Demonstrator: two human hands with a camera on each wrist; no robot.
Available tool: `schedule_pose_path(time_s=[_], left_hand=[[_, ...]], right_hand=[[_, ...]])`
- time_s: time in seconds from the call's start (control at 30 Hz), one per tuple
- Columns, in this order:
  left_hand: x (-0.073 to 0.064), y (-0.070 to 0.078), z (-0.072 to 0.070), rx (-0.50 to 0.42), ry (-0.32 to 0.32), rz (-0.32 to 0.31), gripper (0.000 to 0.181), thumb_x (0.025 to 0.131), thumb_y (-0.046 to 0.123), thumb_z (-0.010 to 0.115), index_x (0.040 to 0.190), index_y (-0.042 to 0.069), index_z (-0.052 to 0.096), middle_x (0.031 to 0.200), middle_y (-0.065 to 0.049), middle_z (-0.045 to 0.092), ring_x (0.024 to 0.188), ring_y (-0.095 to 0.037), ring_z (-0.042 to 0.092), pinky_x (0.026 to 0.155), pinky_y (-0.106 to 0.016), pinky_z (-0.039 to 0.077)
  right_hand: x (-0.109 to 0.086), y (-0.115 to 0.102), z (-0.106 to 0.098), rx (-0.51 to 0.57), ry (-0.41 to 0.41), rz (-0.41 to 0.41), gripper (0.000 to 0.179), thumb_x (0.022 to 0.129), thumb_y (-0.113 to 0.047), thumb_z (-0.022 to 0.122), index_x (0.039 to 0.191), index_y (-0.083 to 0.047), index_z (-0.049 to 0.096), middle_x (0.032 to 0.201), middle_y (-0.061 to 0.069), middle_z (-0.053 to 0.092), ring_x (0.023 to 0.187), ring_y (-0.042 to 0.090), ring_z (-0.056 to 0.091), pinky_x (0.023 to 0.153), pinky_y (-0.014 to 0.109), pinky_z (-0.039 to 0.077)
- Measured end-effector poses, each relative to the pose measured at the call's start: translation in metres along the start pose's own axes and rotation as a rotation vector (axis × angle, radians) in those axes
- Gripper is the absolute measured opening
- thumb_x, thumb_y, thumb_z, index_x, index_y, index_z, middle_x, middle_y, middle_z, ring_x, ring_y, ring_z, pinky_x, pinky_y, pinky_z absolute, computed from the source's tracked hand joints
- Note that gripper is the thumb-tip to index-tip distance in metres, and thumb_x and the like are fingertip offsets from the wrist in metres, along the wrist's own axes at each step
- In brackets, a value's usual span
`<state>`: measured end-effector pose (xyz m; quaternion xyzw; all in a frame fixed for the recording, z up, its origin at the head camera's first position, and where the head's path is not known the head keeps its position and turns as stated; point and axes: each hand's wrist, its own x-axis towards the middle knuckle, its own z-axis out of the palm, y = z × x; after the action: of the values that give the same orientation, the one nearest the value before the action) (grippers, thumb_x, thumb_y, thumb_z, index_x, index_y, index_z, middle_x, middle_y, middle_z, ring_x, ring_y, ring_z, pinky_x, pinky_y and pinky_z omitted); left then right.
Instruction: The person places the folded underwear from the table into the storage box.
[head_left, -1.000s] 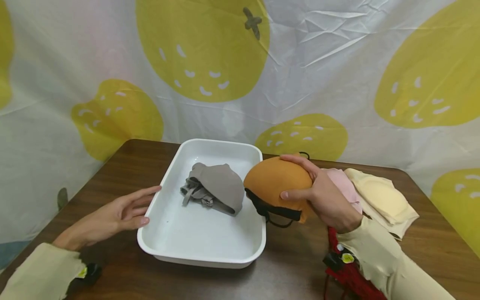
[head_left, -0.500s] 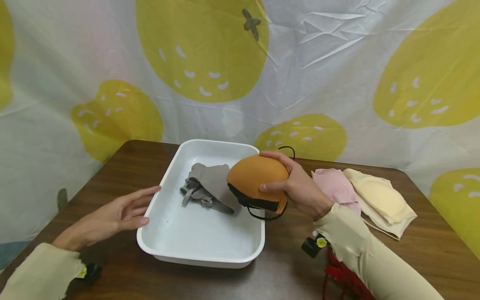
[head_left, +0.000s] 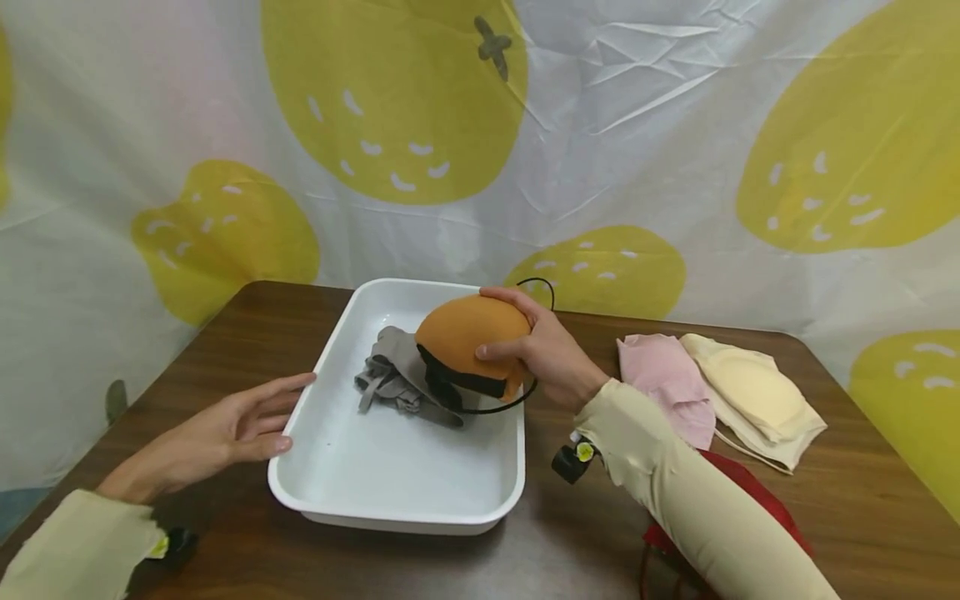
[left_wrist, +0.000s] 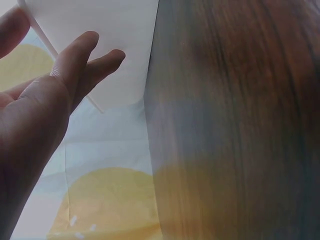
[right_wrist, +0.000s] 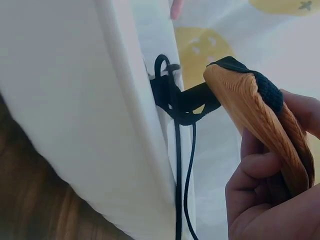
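My right hand (head_left: pixel 551 354) grips a folded orange bra (head_left: pixel 468 333) with black trim, thumb on the near side. It is held over the right part of a white plastic basin (head_left: pixel 412 492); thin black straps (right_wrist: pixel 178 175) dangle from it in the right wrist view. A grey bra (head_left: pixel 386 379) lies in the basin, partly hidden behind the orange one. My left hand (head_left: pixel 217 433) touches the basin's left rim with extended fingers, thumb apart from them. In the left wrist view, that hand's fingers (left_wrist: pixel 82 60) lie against the basin's outer wall (left_wrist: pixel 125 50).
Right of the basin, a pink bra (head_left: pixel 663 379) and a cream bra (head_left: pixel 761 400) lie folded on the brown wooden table (head_left: pixel 592 558). Something red (head_left: pixel 765 492) with thin straps lies partly under my right forearm. A lemon-print cloth (head_left: pixel 420 233) hangs behind the table.
My right hand has carried the orange bra leftward from beside the basin's right rim to over its inside, covering part of the grey bra. My left hand stays at the rim.
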<state>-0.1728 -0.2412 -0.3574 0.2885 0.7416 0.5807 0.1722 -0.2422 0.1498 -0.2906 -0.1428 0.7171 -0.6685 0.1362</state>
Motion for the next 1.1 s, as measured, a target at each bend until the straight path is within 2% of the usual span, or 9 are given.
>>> schedule_pose_path(time_s=[0.07,0.2,0.37,0.43,0.5,0.57,0.77,0.93,1.1], left_hand=[[0.0,0.0,0.001,-0.002,0.003,-0.002,0.072,0.099,-0.001,0.056,0.159,-0.001,0.016,0.155,-0.028,0.036,0.129,0.001,0.055,0.097,-0.023,0.055],[0.0,-0.001,0.001,-0.002,0.007,-0.001,0.071,0.099,-0.001,0.056,0.159,-0.001,0.016,0.154,-0.025,0.038,0.129,0.001,0.055,0.096,-0.023,0.055],[0.0,-0.002,0.002,-0.002,0.003,0.008,0.071,0.1,-0.001,0.056,0.159,-0.001,0.016,0.155,-0.031,0.034,0.13,0.002,0.054,0.097,-0.022,0.054],[0.0,-0.002,0.002,-0.006,0.002,0.009,0.071,0.1,-0.001,0.055,0.159,0.0,0.016,0.156,-0.025,0.037,0.13,0.002,0.054,0.097,-0.022,0.054],[0.0,-0.002,0.001,-0.011,0.003,0.008,0.071,0.1,-0.002,0.055,0.159,0.0,0.016,0.155,-0.017,0.041,0.13,0.002,0.054,0.097,-0.022,0.055],[0.0,-0.002,0.001,-0.015,0.001,0.01,0.071,0.1,-0.002,0.055,0.159,0.0,0.016,0.155,-0.015,0.042,0.13,0.001,0.055,0.097,-0.023,0.055],[0.001,-0.002,0.001,-0.021,-0.007,0.005,0.072,0.1,-0.001,0.055,0.159,-0.001,0.015,0.155,-0.038,0.027,0.129,0.001,0.055,0.096,-0.023,0.055],[0.001,-0.001,0.001,-0.022,-0.001,-0.003,0.073,0.099,-0.001,0.056,0.159,-0.001,0.014,0.155,-0.041,0.024,0.128,0.001,0.056,0.095,-0.024,0.056],[0.001,-0.001,0.0,-0.015,0.001,-0.002,0.072,0.099,-0.001,0.056,0.159,-0.002,0.015,0.155,-0.04,0.026,0.128,0.001,0.056,0.095,-0.023,0.055]], right_hand=[[0.006,0.001,0.002,0.029,-0.009,0.006,0.075,0.084,0.005,0.073,0.146,-0.028,0.048,0.141,0.013,0.045,0.091,0.026,0.069,0.044,0.041,0.055],[0.018,0.003,0.009,0.041,-0.022,0.007,0.075,0.085,0.006,0.071,0.147,-0.026,0.046,0.14,0.015,0.046,0.078,0.026,0.069,0.044,0.041,0.055],[0.028,0.003,0.017,-0.011,-0.039,0.032,0.074,0.088,0.003,0.071,0.15,-0.025,0.042,0.143,0.014,0.045,0.101,0.023,0.063,0.065,0.034,0.06],[0.032,0.003,0.018,-0.041,-0.033,0.043,0.074,0.089,0.001,0.071,0.151,-0.025,0.041,0.144,0.013,0.045,0.11,0.024,0.06,0.075,0.03,0.059],[0.033,0.002,0.018,-0.067,-0.031,0.061,0.073,0.091,-0.001,0.07,0.152,-0.025,0.039,0.145,0.013,0.044,0.113,0.026,0.059,0.08,0.03,0.059],[0.035,0.002,0.017,-0.102,-0.036,0.079,0.074,0.092,-0.002,0.069,0.154,-0.025,0.037,0.147,0.013,0.042,0.113,0.028,0.06,0.081,0.032,0.059],[0.037,0.001,0.018,-0.174,-0.11,0.125,0.072,0.094,-0.001,0.067,0.155,-0.025,0.036,0.149,0.013,0.039,0.113,0.029,0.06,0.083,0.035,0.06],[0.042,-0.004,0.023,-0.202,-0.151,0.139,0.07,0.093,-0.001,0.067,0.153,-0.025,0.038,0.146,0.015,0.04,0.114,0.03,0.061,0.085,0.038,0.061],[0.046,-0.007,0.027,-0.207,-0.149,0.163,0.069,0.093,-0.001,0.068,0.152,-0.024,0.039,0.146,0.014,0.04,0.116,0.03,0.06,0.088,0.04,0.06]])
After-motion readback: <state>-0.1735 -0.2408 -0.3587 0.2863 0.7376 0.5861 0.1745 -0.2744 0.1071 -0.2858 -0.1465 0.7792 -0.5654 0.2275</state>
